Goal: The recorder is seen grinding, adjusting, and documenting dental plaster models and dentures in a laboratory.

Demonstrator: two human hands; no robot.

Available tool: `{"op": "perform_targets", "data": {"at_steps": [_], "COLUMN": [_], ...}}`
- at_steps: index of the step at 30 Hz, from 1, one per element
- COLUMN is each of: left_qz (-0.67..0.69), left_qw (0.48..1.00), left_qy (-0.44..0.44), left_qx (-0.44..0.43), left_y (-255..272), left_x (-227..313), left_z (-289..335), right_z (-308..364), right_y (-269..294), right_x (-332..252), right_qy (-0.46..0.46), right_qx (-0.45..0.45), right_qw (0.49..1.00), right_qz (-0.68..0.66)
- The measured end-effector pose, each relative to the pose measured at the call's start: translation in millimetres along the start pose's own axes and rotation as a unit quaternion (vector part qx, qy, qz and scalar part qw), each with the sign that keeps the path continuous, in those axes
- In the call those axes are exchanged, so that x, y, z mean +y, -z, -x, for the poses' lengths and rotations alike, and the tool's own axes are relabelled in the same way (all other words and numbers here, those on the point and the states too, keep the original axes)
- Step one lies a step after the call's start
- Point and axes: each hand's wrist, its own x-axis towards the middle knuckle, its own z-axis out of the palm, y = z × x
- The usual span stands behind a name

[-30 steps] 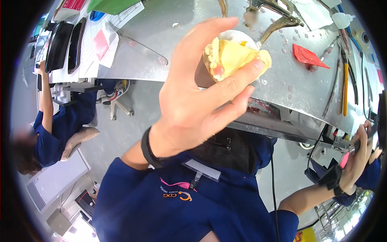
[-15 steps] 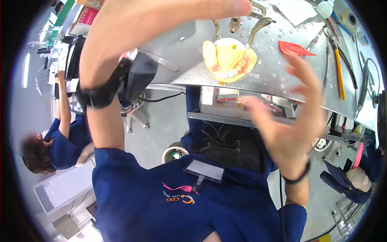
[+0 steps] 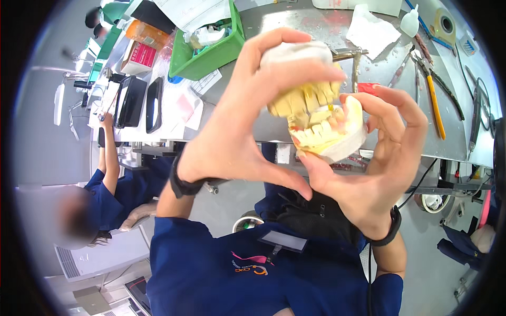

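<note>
Held up above the bench edge is a dental model in two halves, with a hinged metal articulator (image 3: 349, 54) partly visible behind it. My left hand (image 3: 240, 102) grips the upper cast (image 3: 303, 99), its fingers over the white plaster top and its thumb stretched out below. The lower cast (image 3: 342, 138), yellowish with pink patches and several pale teeth, sits between the thumb and fingers of my right hand (image 3: 379, 152). A gap shows between the two tooth rows. My fingers cover part of both casts and of the metal frame.
A green bin (image 3: 208, 50) of odds and ends stands on the bench at far left. At right lie an orange-handled tool (image 3: 436, 110), other hand tools and a red sheet (image 3: 369, 88). White tissue (image 3: 373, 31) lies behind. Another person (image 3: 95, 200) works at left.
The model has come up off the bench and its halves now stand apart. My left hand has drawn back onto the upper cast; my right hand has closed on the lower cast.
</note>
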Motion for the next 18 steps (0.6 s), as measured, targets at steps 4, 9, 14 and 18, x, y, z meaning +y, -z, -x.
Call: {"op": "perform_targets", "data": {"at_steps": [4,9,14,18], "left_qz": [-0.016,0.036,0.182,0.068], "left_qw": [0.995,0.972,0.949,0.976], "left_qy": [-0.03,-0.05,-0.055,-0.075], "left_qx": [0.091,0.228,0.251,0.194], "left_y": [-21,-40,-40,-33], "left_x": [4,3,3,3], "left_z": [-1,-1,1,4], "right_z": [-5,-7,-12,-41], "right_y": [9,13,17,47], "right_x": [-9,-20,-17,-6], "right_qy": [0.031,0.028,0.066,-0.013], "right_qx": [-0.011,-0.016,-0.019,-0.032], "right_qw": [0.999,0.997,0.998,0.992], "right_qz": [0.018,0.067,0.017,0.122]}}
